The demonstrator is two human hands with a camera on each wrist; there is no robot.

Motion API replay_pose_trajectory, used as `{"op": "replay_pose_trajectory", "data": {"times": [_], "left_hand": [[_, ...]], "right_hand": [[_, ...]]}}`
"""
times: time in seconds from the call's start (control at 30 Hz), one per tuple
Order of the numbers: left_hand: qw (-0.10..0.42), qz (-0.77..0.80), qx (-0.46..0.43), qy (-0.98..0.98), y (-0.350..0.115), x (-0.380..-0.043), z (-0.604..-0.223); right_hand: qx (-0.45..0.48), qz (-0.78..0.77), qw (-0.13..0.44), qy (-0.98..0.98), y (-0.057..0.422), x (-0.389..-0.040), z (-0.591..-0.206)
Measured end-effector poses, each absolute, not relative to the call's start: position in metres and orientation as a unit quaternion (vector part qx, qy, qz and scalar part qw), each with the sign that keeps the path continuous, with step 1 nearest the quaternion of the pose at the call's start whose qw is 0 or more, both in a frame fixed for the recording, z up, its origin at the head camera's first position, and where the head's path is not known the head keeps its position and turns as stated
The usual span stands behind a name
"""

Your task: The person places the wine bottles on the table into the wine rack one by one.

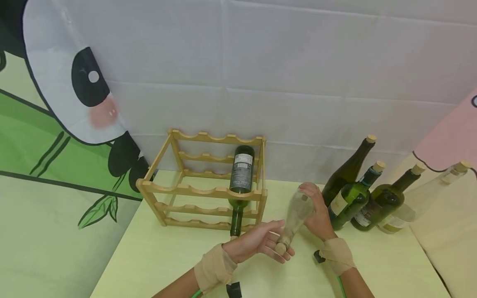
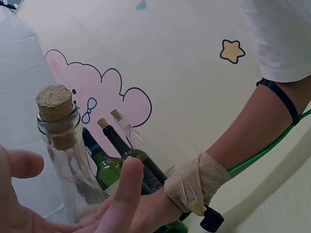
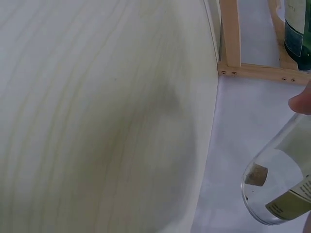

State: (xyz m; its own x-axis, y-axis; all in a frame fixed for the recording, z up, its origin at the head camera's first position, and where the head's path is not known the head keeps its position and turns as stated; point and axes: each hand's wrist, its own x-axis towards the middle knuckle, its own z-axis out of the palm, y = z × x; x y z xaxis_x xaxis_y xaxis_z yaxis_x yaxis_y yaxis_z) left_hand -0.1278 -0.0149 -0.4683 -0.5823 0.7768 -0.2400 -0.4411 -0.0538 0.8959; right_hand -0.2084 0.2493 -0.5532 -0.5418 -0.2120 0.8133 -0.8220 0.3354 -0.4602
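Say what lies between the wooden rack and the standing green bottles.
In the head view: the clear corked bottle, the right hand gripping it and the left hand at its neck.

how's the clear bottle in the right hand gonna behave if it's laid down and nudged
The clear bottle would likely roll, since its body is round. Its smooth, glass-like sides suggest it could slip and break if dropped. No liquid shows inside, so it may be lighter than a full one.
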Motion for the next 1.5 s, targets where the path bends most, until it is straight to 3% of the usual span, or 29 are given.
{"op": "replay_pose_trajectory", "data": {"times": [0.6, 1.13, 1.5], "left_hand": [[0.407, 0.677, 0.184, 0.585, -0.016, -0.125, -0.477], [0.43, 0.665, 0.168, 0.587, -0.015, -0.12, -0.481], [0.381, 0.646, 0.176, 0.638, -0.013, -0.113, -0.486]], "right_hand": [[0.305, 0.389, 0.305, -0.814, 0.26, -0.199, -0.559], [0.315, 0.346, 0.317, -0.825, 0.261, -0.198, -0.555], [0.317, 0.325, 0.351, -0.819, 0.259, -0.194, -0.552]]}}
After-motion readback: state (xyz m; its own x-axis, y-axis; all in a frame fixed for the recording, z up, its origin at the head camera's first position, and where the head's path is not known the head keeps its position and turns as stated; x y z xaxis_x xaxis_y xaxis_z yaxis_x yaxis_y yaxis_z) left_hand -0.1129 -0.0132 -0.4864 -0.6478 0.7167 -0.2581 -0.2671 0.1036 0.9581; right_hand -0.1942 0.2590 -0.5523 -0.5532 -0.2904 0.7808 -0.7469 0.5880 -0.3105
